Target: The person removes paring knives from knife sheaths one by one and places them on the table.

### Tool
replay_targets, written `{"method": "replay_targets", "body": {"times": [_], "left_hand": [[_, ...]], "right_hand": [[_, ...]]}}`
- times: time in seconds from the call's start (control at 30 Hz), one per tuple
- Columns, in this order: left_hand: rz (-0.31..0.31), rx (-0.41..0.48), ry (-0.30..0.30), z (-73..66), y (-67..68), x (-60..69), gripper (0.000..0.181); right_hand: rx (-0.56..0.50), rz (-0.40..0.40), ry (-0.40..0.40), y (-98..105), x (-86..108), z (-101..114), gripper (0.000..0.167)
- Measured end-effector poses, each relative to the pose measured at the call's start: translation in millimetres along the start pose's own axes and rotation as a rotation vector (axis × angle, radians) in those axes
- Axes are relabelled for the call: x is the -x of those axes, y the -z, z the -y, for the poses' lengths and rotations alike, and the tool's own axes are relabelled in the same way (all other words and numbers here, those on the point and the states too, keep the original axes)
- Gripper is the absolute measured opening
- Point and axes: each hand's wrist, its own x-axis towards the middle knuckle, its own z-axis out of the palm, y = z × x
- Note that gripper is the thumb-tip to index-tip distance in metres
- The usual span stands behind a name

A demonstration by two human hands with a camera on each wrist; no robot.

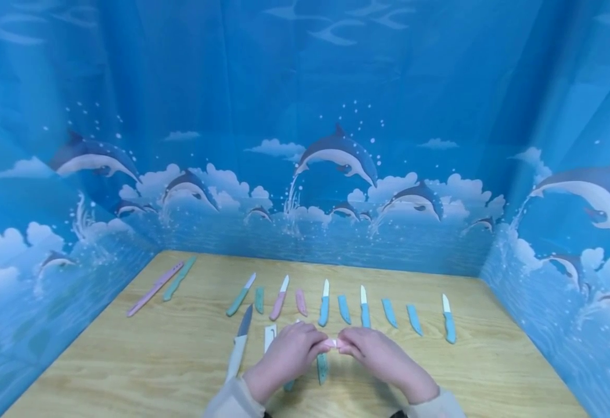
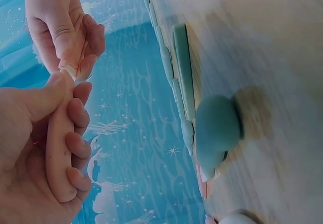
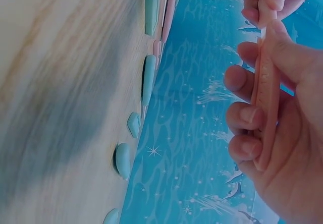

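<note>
Both hands meet in front of the body, above the table. My left hand (image 1: pixel 291 348) curls its fingers round the pink handle (image 2: pixel 59 148) of a small knife, the thumb along its top. In my right hand (image 1: pixel 380 351) is a pink knife sheath (image 3: pixel 267 95), gripped along its length. A short white piece of the blade (image 3: pixel 263 31) shows between handle and sheath; the rest of it is hidden. Under the hands lie a green speckled sheath (image 1: pixel 322 368) and a white sheath (image 1: pixel 270 335), partly covered by the left hand.
A large white-handled knife (image 1: pixel 239 342) lies left of the hands, its blade bare. Behind stand in a row several small bare knives, such as a green one (image 1: pixel 239 297) and a blue one (image 1: pixel 449 325), with loose sheaths (image 1: pixel 389 312). Long pink (image 1: pixel 154 290) and green (image 1: pixel 178 280) pieces lie far left.
</note>
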Motion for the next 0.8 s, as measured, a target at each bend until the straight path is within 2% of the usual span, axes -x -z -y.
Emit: {"method": "replay_targets", "body": {"times": [0.2, 0.8], "left_hand": [[-0.008, 0.028, 0.005, -1.0, 0.2, 0.5, 0.023], [-0.007, 0.030, 0.008, -0.2, 0.4, 0.2, 0.023]], "right_hand": [[-0.013, -0.006, 0.016, 0.8, 1.9, 0.6, 0.020], [-0.017, 0.002, 0.007, 2.4, 1.8, -1.5, 0.021]]}}
